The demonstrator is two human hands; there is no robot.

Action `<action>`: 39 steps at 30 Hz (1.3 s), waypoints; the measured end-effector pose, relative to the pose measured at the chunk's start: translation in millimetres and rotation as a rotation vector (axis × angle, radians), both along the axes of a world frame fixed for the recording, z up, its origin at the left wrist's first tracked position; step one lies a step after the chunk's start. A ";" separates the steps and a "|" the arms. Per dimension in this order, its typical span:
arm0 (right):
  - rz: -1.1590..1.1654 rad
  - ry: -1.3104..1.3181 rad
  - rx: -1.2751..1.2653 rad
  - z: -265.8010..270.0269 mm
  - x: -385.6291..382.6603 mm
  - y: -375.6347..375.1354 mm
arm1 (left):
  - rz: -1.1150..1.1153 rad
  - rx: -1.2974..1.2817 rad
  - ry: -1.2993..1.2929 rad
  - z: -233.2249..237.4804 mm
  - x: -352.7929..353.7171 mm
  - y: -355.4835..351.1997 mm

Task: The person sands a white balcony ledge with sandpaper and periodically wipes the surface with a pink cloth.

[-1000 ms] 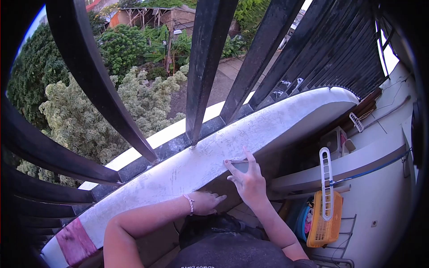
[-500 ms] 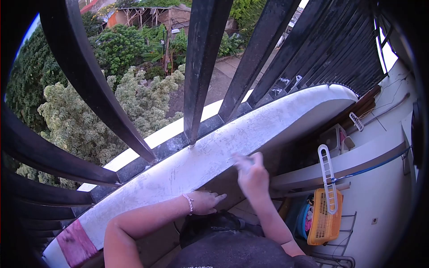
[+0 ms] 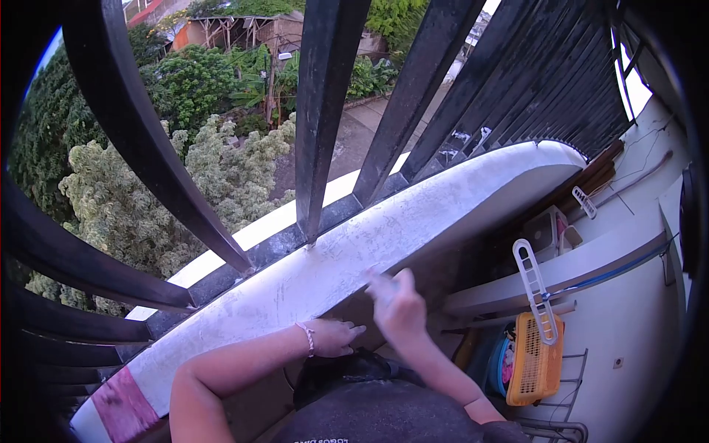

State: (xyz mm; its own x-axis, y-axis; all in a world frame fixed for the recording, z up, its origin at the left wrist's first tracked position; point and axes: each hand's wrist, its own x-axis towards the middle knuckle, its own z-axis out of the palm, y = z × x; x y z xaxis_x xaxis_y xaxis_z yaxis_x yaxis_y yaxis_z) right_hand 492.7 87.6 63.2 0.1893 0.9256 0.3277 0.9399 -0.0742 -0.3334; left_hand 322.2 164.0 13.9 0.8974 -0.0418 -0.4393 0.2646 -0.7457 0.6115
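Note:
My right hand (image 3: 401, 311) is closed around a small pale grey piece (image 3: 381, 285), whose kind I cannot make out because of blur. The piece points at the inner edge of a white ledge (image 3: 399, 221) with a scuffed, patchy surface. Whether it touches the ledge cannot be seen clearly. Just below that same edge is my left hand (image 3: 334, 337), holding nothing, its fingers stretched out to the right. A braided bracelet (image 3: 309, 339) circles the left wrist.
Black metal bars (image 3: 325, 118) rise along the ledge's outer side. A pink-red patch (image 3: 127, 402) marks its lower left end. At right are an orange basket (image 3: 537, 369), a blue tub (image 3: 502, 362) and a white slotted hanger (image 3: 533, 288). Trees (image 3: 125, 199) stand outside.
My right hand has moved left and slightly down along the ledge edge with the pale piece. The left hand has stayed nearly in place. The whole view has shifted slightly.

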 end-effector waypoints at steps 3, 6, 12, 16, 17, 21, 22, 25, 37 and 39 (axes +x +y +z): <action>0.116 0.060 0.015 -5.0 4.3 -2.2 | 0.019 -0.011 0.026 12.9 1.7 1.0; -0.157 -0.023 -0.047 9.5 37.3 14.0 | 0.088 -0.054 -0.050 1.6 -4.7 -3.7; -0.025 0.039 -0.032 7.6 -4.0 3.6 | 0.094 -0.063 0.031 11.4 2.1 -0.9; 0.125 0.288 -0.020 6.9 -4.4 5.3 | 0.081 -0.071 0.021 -3.0 1.3 -1.3; -0.047 0.236 -0.094 16.1 10.4 8.1 | 0.106 -0.080 -0.041 -6.9 -0.6 -3.7; -0.333 0.054 -0.023 15.9 70.4 26.9 | 0.124 -0.107 0.035 5.7 3.6 -3.1; -0.340 0.031 -0.035 21.4 57.9 29.5 | 0.145 -0.115 0.022 6.0 3.3 -2.9; 0.013 0.046 -0.131 16.1 -13.6 10.7 | 0.001 -0.158 -0.216 -26.9 5.0 1.5; -0.192 -0.088 -0.251 19.7 6.9 27.6 | 0.509 0.584 -0.844 62.1 -13.5 27.2; -0.008 -0.050 -0.195 7.8 -20.7 9.6 | 0.679 0.630 -0.834 66.1 -17.0 33.2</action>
State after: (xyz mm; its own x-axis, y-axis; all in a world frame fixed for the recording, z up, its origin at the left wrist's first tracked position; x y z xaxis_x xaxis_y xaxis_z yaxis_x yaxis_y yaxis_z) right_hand 472.1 97.2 71.0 0.1852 0.9710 0.1514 0.9540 -0.1407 -0.2649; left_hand 305.2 197.2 79.9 0.6696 0.5498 0.4993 0.4140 -0.8345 0.3637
